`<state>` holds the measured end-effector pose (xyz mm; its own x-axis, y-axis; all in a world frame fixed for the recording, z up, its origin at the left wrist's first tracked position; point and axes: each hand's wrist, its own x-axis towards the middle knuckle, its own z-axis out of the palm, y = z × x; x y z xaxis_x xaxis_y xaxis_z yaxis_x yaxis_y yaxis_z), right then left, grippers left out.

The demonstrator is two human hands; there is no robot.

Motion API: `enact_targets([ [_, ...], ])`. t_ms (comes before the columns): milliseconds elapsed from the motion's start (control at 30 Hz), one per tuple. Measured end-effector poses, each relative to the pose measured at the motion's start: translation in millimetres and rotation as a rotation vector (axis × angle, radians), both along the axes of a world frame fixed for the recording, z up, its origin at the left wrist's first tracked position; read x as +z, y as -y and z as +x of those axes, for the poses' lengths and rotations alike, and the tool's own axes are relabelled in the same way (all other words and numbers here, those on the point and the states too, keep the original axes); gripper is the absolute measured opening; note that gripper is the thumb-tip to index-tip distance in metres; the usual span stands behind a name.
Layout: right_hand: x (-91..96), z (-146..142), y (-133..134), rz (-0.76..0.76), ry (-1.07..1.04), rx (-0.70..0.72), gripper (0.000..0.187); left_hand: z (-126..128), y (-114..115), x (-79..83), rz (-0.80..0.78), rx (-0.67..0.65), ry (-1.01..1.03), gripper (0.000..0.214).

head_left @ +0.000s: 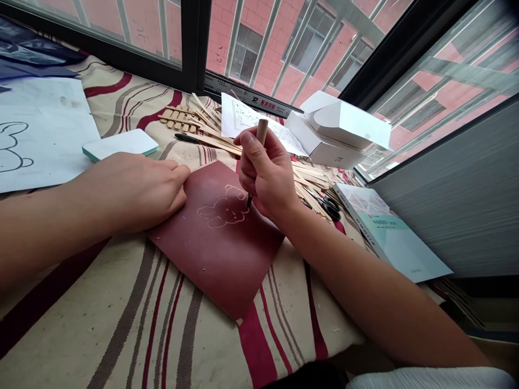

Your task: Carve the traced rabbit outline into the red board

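Observation:
A reddish-brown carving board (pixel 227 265) lies at a slant on the striped cloth. Pale lines of a long-eared rabbit (pixel 225 208) are cut or drawn into its surface. My right hand (pixel 267 173) is closed around a carving tool (pixel 262 131) with a light wooden handle. The tool is held nearly upright, its dark tip at the right side of the rabbit outline. My left hand (pixel 141 183) presses on the board's left edge with curled fingers, holding it down; the thumb side is partly hidden.
Paper with a line drawing (pixel 44 135) and a white block with a green edge (pixel 121 143) lie left. Wooden sticks (pixel 203 121), a black pen (pixel 186 138), a printed sheet (pixel 259 127) and a white box (pixel 332 135) are behind. Scissors (pixel 330 208) and a book (pixel 389 232) lie right.

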<state>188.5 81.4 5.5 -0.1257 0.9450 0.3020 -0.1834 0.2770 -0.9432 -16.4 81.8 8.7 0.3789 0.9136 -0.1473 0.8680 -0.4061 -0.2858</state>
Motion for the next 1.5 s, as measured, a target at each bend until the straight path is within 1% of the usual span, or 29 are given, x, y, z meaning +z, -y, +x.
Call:
enact_targets([
  [100,-4.3,-1,-4,0.055,0.033,0.015,0.016,-1,-1,-2.0,0.009,-0.015,0.009,0.023],
  [267,-11.6,-7,-9,0.125,0.107,-0.048,0.017,-5,0,-4.5,0.048,-0.054,0.055,0.027],
  [300,-11.9,-8,-9,0.143,0.138,-0.037,0.017,-5,0,-4.5,0.052,-0.060,0.067,0.027],
  [333,-11.7,-8,-9,0.162,0.172,-0.001,0.017,-5,0,-4.3,0.056,-0.063,0.078,0.027],
  [400,-10.2,-6,-9,0.181,0.235,0.132,0.017,-5,1,-3.3,0.061,-0.063,0.092,0.028],
  [467,-7.9,-3,-10,0.153,0.269,0.274,0.021,-4,3,-1.8,0.059,-0.056,0.097,0.029],
  [533,-5.4,0,-13,0.112,0.281,0.387,0.026,-3,5,-0.1,0.052,-0.050,0.098,0.030],
  [600,-3.5,1,-14,0.100,0.264,0.472,0.028,-2,6,1.2,0.049,-0.055,0.098,0.030],
  [667,-2.7,1,-14,0.115,0.244,0.521,0.026,-2,7,2.1,0.052,-0.070,0.094,0.030],
  [700,-2.9,-1,-13,0.125,0.241,0.516,0.024,-2,8,2.3,0.053,-0.078,0.090,0.030],
  [733,-3.5,-2,-12,0.136,0.245,0.483,0.022,-1,8,2.4,0.050,-0.081,0.086,0.031],
  [767,-4.6,-4,-10,0.146,0.254,0.413,0.021,-1,8,2.4,0.045,-0.081,0.080,0.032],
  [900,-11.0,-11,-7,0.166,0.303,-0.032,0.019,1,8,1.4,0.041,-0.081,0.037,0.035],
  [933,-12.0,-12,-8,0.155,0.314,-0.095,0.020,1,8,1.2,0.048,-0.083,0.022,0.035],
  [967,-12.4,-12,-9,0.141,0.317,-0.113,0.020,2,8,1.1,0.049,-0.079,0.005,0.035],
  [1000,-12.2,-12,-10,0.126,0.314,-0.089,0.020,2,8,1.3,0.048,-0.070,-0.005,0.035],
  [1033,-11.3,-12,-11,0.115,0.309,-0.032,0.019,3,7,1.7,0.043,-0.059,-0.006,0.035],
  [1167,-5.1,-4,-14,0.108,0.300,0.379,0.019,3,8,4.2,0.006,-0.042,0.045,0.035],
  [1200,-4.0,-2,-14,0.094,0.277,0.460,0.021,3,8,4.5,0.007,-0.040,0.060,0.035],
  [1233,-3.5,0,-15,0.070,0.248,0.519,0.023,2,8,4.5,0.012,-0.035,0.069,0.035],
  [1367,-6.5,5,-19,-0.019,0.171,0.663,0.027,-1,7,1.7,0.046,-0.070,0.063,0.032],
  [1500,-11.8,3,-26,-0.010,0.095,0.911,0.022,-1,4,0.1,0.047,-0.096,0.026,0.036],
])
